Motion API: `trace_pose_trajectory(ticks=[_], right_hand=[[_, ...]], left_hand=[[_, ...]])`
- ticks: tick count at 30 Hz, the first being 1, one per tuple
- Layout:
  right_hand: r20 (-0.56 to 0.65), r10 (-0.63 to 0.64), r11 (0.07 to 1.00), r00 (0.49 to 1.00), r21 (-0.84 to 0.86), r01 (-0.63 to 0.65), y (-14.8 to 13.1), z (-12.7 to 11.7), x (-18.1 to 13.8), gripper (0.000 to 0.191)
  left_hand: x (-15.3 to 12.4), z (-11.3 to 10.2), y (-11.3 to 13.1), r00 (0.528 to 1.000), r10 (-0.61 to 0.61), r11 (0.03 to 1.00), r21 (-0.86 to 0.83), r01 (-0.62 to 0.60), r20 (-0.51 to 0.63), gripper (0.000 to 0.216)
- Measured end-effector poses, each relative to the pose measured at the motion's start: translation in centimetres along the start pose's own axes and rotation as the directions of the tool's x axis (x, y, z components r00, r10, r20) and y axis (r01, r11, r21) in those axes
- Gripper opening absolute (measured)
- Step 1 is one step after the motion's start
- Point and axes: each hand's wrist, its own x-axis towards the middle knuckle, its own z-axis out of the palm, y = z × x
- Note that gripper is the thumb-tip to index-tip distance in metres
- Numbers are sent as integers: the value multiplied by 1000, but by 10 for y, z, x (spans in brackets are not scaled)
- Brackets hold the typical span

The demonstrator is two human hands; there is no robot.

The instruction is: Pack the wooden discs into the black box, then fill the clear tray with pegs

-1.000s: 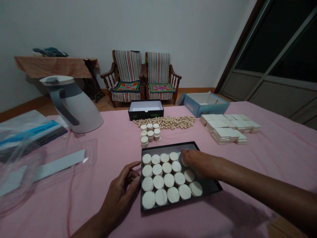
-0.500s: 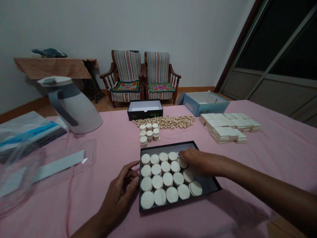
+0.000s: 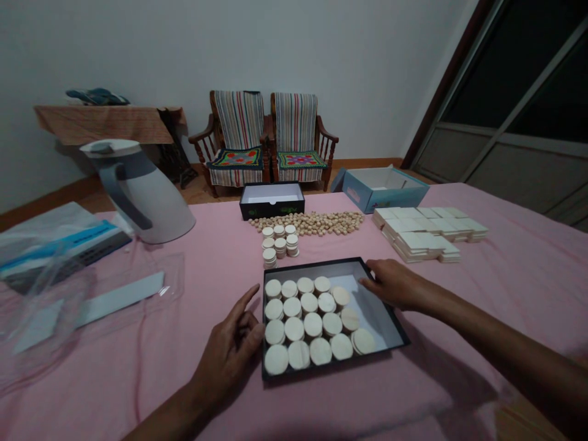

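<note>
A shallow black tray (image 3: 337,375) stands in front of me, with rows of stacked pale wooden discs (image 3: 313,324) filling its left and middle part. Its right strip shows bare white bottom. My right hand (image 3: 395,283) holds the tray's right rim, thumb inside and fingers outside. Beside the left wall rests my left hand (image 3: 233,342), thumb and index finger apart and touching or nearly touching the edge; it holds nothing. Just beyond the tray, small stacks of discs (image 3: 280,244) stand on the pink cloth (image 3: 220,269).
Small wooden pieces (image 3: 316,223) lie heaped behind the disc stacks, near a black box (image 3: 272,201). Square wooden tiles (image 3: 425,231) and a blue box (image 3: 384,188) stand at right. At left are a jug (image 3: 151,199), clear plastic packaging (image 3: 172,285) and a blue-white carton (image 3: 68,248).
My right hand has moved from the discs at the tray's back right to its right rim and taken hold there. My left hand stays by the left wall.
</note>
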Motion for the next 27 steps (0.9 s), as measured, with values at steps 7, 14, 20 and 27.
trace_pose_trajectory(ticks=[7,14,20,27], right_hand=[[-63,-70,992,996,97,76,0,15,0,22],[-144,-106,988,984,98,121,-7,-1,7,20],[-155,-143,983,978,96,159,-28,-7,29,22],[-135,-181,972,974,124,198,-49,-2,34,25]], left_hand=[[6,3,16,980,-137,987,-69,148,143,77],[11,-11,36,987,-112,992,78,103,113,76],[10,-26,31,983,-183,978,104,179,20,81],[2,-42,21,979,-203,971,122,203,-18,80]])
